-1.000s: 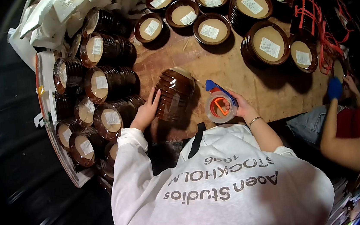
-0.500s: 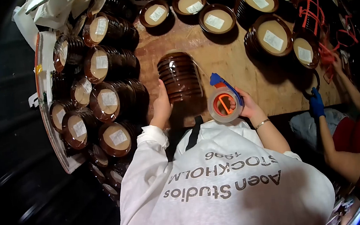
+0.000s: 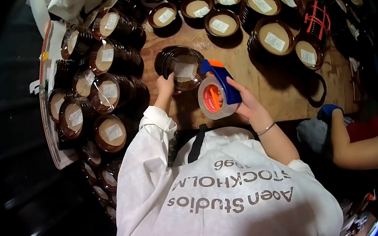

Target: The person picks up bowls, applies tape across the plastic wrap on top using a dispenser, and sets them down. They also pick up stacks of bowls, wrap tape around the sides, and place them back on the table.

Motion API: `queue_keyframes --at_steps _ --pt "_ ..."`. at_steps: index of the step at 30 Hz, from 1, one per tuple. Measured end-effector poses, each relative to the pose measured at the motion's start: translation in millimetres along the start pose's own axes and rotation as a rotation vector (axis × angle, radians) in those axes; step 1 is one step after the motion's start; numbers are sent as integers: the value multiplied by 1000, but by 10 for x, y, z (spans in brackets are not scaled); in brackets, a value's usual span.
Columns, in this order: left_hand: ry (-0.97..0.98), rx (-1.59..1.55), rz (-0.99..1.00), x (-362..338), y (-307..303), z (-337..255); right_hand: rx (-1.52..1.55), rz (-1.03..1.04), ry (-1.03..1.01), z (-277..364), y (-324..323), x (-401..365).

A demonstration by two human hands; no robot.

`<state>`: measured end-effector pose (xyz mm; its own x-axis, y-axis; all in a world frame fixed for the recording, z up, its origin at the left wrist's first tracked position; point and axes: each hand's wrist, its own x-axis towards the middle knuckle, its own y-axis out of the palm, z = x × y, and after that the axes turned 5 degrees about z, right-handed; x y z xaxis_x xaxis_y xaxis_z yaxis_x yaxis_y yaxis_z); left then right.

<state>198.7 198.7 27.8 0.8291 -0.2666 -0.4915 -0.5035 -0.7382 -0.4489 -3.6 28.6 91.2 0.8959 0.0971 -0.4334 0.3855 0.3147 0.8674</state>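
Observation:
A stack of dark brown bowls (image 3: 184,68) lies tilted on the wooden table, a pale label showing at its face under a shiny clear layer. My left hand (image 3: 166,89) grips the stack's lower left edge. In my right hand (image 3: 244,99) is a blue and orange tape dispenser (image 3: 229,87) with a large roll of clear tape. The dispenser's top end is right against the right side of the stack, and I cannot tell whether it touches.
Wrapped bowl stacks (image 3: 110,91) are piled along the left edge. More labelled bowls (image 3: 221,23) stand at the back and right. Red strapping (image 3: 317,20) binds a stack at the right. A co-worker's blue-gloved hand (image 3: 331,109) is at the table's front right.
The bowl stack has turned so its labelled face shows. My right hand has brought the dispenser left and up beside it. The co-worker's gloved hand has moved down, and their other hand has left view.

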Motion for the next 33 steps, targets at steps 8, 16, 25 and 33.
queue_keyframes --at_steps 8,16,25,33 --pt "-433 -867 260 -152 -3 -89 -398 0 151 289 676 384" --pt "-452 -1282 465 -66 -143 195 -555 25 316 417 1169 745" --pt "500 608 -134 -716 -579 -216 -577 -114 351 390 1236 731" --pt "1019 861 -42 -86 -566 -175 -480 -59 255 303 1042 724"
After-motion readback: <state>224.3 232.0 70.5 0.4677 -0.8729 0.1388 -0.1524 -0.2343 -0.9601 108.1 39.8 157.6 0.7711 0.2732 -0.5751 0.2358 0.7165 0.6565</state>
